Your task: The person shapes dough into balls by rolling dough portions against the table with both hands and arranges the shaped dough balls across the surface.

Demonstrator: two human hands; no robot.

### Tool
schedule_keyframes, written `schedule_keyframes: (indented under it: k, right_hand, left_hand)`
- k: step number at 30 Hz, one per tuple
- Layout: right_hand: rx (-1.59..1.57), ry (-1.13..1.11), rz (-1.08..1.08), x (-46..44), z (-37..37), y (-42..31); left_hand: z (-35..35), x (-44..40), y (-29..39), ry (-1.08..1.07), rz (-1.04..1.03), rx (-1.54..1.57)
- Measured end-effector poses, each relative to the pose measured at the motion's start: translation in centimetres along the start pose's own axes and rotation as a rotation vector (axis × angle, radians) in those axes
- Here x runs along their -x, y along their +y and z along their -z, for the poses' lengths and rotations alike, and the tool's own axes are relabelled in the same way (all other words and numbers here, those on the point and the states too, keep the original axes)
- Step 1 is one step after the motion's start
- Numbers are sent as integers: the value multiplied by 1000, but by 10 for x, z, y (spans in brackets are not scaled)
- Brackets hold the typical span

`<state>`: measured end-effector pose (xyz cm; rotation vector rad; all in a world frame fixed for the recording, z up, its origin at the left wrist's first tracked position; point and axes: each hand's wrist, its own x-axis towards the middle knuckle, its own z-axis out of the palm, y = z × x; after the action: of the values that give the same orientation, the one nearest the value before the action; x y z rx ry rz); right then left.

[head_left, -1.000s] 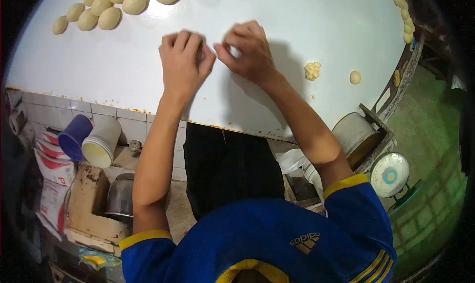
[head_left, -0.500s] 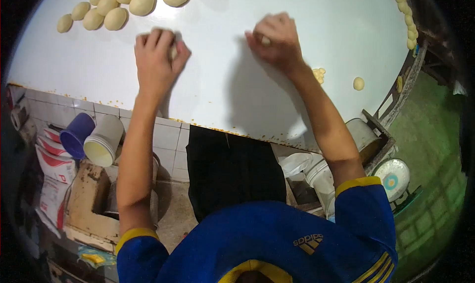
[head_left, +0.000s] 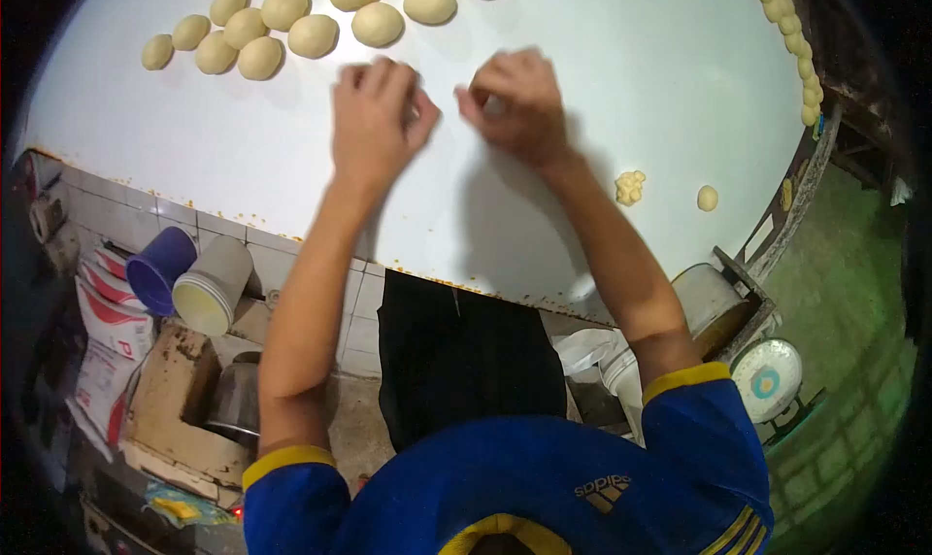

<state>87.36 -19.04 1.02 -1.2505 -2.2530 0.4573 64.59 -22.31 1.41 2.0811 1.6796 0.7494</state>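
My left hand (head_left: 376,123) is cupped and closed over a dough ball on the white table, with the thumb apart at the side. To its right my right hand (head_left: 516,106) curls in the same way round another dough ball. Both pieces are almost wholly hidden under blurred fingers. Just beyond my left hand sit several smooth pale dough balls, the nearest ones being a ball (head_left: 378,25) and another ball (head_left: 313,36). Right of my right forearm lie a clump of small dough bits (head_left: 630,188) and a single small ball (head_left: 708,198).
A row of dough pieces (head_left: 794,42) lines the far right edge of the white table (head_left: 243,152). Below the table are a purple bucket (head_left: 163,269), pale stacked buckets (head_left: 209,288), a metal pot (head_left: 714,302) and a round dial scale (head_left: 767,380).
My hands have come closer together, the left moving right and the right moving left and slightly down. The view has shifted, so more dough balls show at the top.
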Motion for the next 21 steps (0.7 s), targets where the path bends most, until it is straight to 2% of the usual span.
schedule_keyframes:
  k: [3, 5, 6, 7, 8, 10, 11, 12, 15, 17, 19, 20, 21]
  right_hand:
    - [-95, -26, 37, 40, 13, -6]
    - [-91, -45, 79, 42, 29, 24]
    - [34, -93, 31, 31, 39, 34]
    - [159, -143, -19, 20, 43, 41]
    - [129, 20, 27, 5, 28, 42]
    - [35, 45, -5, -10, 7, 19]
    - [-58, 72, -42, -15, 3, 10]
    - [-116, -13, -68, -8, 5, 0]
    - [-209, -72, -122, 16, 30, -3]
    - [-110, -110, -80, 22, 58, -1]
    - [-183, -231, -215, 20, 76, 1]
    - [-245, -324, -270, 13, 84, 3]
    - [-243, -326, -267, 2, 91, 1]
  left_hand:
    - [4, 33, 8, 56, -85, 31]
    - [18, 38, -27, -2, -82, -15]
    - [25, 30, -38, -37, -23, -97]
    - [26, 14, -35, 39, 4, -115]
    - [21, 1, -29, 52, 11, -85]
    - [2, -14, -12, 103, 7, -44]
    - [-6, -11, 2, 63, 51, -17]
    - [-6, -5, 10, 46, 43, 20]
    - [12, 22, 20, 67, 39, 49]
    - [35, 34, 19, 65, 183, -22]
    - [49, 41, 3, 34, 188, -26]
    - [57, 43, -3, -46, 225, 100]
    - [63, 40, -6, -123, 260, 227]
